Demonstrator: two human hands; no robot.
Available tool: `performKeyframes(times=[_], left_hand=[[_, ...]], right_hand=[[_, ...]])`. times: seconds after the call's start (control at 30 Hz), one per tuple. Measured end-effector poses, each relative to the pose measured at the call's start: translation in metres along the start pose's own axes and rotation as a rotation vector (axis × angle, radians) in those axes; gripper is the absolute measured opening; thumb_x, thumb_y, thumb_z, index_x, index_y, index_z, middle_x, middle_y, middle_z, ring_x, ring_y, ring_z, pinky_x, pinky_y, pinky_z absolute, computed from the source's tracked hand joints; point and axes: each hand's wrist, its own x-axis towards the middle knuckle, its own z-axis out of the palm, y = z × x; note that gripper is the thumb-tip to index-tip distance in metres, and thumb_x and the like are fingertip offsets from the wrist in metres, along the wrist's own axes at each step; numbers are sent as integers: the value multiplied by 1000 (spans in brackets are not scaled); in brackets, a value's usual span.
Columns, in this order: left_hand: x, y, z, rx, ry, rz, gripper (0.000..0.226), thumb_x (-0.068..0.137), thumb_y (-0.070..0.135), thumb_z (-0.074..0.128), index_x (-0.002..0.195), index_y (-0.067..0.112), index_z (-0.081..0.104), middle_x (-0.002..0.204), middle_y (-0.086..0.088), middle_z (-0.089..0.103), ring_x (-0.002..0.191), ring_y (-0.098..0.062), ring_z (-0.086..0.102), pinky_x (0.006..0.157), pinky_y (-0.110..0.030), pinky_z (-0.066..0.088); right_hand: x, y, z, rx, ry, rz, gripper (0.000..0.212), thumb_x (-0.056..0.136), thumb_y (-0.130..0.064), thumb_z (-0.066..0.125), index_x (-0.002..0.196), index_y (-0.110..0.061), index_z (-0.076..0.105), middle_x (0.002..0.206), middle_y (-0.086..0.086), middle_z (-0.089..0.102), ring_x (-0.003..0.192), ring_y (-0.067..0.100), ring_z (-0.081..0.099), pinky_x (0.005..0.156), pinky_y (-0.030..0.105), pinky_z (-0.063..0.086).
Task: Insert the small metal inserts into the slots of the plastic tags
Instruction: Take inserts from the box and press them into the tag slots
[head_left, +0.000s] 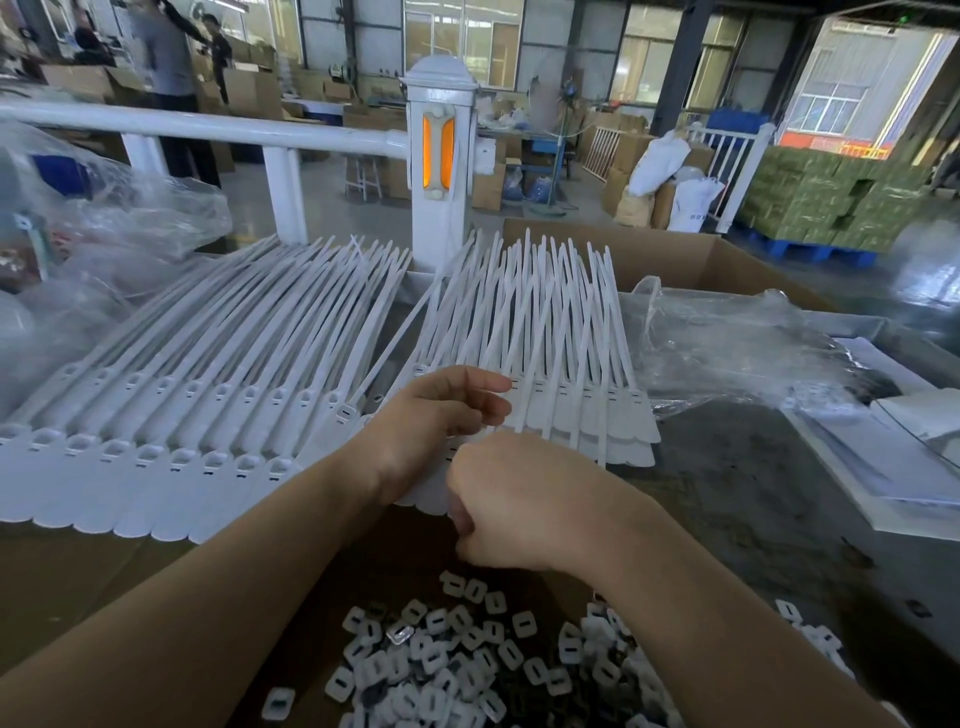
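Left hand at frame centre, fingers loosely extended over a fanned row of white plastic tags, right hand just below, fingers curled at the tags' lower edge, contents hidden, pile of small metal inserts at bottom centre, second tag row at left.

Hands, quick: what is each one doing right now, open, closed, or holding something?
Left hand: open, fingers loosely extended over the plastic tags.
Right hand: fingers curled into a fist at the tags' edge; whether it pinches an insert cannot be told.
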Motion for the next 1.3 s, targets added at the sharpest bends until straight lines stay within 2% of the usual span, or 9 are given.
performKeyframes(times=[0.1,0.2,0.6,0.7,0.83,0.9,0.97,1.1,1.3], left_hand=[[0,0,1,-16,3,-3,43,88,-17,39,107,8,67,94,-11,66,73,-5,63,78,-24,44],[0,1,1,13,20,10,42,88,-18,39,108,7,67,95,-11,66,81,-9,63,81,-22,44],[0,0,1,-34,4,-4,39,89,-17,39,109,4,66,88,-10,65,68,-7,61,78,-25,44],[1,-2,-1,-31,-11,1,39,89,-16,40,107,6,67,89,-10,65,74,-12,61,82,-31,43],[4,-6,-5,3,-20,12,36,90,-13,45,104,10,69,92,-9,68,88,-21,59,88,-36,43],[4,-7,-5,93,-9,39,35,91,-11,47,105,13,70,91,-5,71,86,-14,63,86,-28,46],[3,-6,-3,185,-13,51,34,93,-6,51,104,19,70,91,0,71,85,-6,64,82,-22,46],[-4,-3,4,601,-196,181,30,96,9,57,106,36,66,101,8,59,90,3,57,82,-14,42],[-11,-7,21,1365,-384,499,45,94,27,45,132,52,43,117,5,40,109,-13,37,93,-37,31]], right_hand=[[1,-7,4,-45,29,7,38,86,-19,67,61,-17,39,63,0,42,53,13,40,48,29,35],[2,-12,8,-104,84,13,40,87,-18,66,61,-17,34,64,0,39,53,13,35,45,27,26],[3,-7,9,-123,144,-1,40,88,-15,60,63,-17,29,64,1,34,53,12,30,46,28,21],[4,-3,7,-82,104,-18,36,88,-19,63,64,-17,35,65,1,39,55,13,36,47,28,31],[0,23,-5,220,65,72,9,84,-19,66,77,-13,68,75,3,68,68,18,65,60,32,56],[-5,51,-11,381,138,189,9,87,-17,65,81,-15,71,77,1,71,68,17,68,57,23,54],[-11,80,-12,493,210,335,11,91,-16,61,85,-14,71,79,0,72,72,18,71,57,29,57],[-16,116,0,793,287,535,12,98,-12,59,90,-13,68,76,1,72,54,3,64,49,14,48],[-16,126,10,934,380,573,8,92,-9,64,89,-8,71,66,-1,73,51,3,63,48,14,47]])
